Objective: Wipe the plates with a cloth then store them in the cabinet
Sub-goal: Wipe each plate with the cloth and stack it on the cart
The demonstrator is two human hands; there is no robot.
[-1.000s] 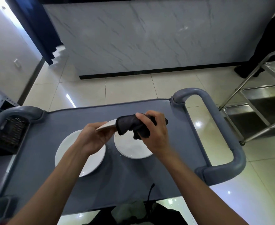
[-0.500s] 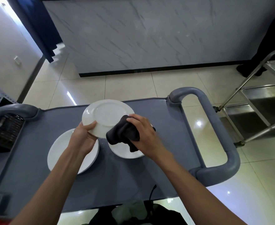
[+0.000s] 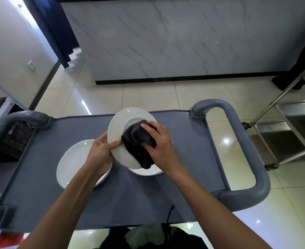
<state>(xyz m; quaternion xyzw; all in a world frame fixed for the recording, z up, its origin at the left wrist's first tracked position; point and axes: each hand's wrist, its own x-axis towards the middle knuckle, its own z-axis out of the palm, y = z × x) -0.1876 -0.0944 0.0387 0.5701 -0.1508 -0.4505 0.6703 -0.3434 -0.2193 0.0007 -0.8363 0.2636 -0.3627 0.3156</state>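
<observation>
Plate-wiping stage, head view. Left hand grips the lifted plate at its near-left rim: thumb laid across the upper face, other fingers curled under the edge, so the grip is pinching the rim. Plate is white, tilted, held above the cart w/ its underside ring turned up toward the camera. Right hand presses a dark cloth against that face; fingers are curled over the bunched cloth, grip closed round it. Cloth covers the plate's right part and hangs past its near edge.

2 more white plates lie flat on the cart's grey top: left plate, partly hidden by the left wrist, and right plate, mostly hidden beneath the lifted plate and cloth, only its near rim showing. The 2 resting plates sit near each other but apart.

Cart has a grey looped handle at the right end and a matching one at the left. Steel trolley stands on the tiled floor to the right, apart from the cart. Marble-patterned counter front fills the background. No cabinet can be made out.
</observation>
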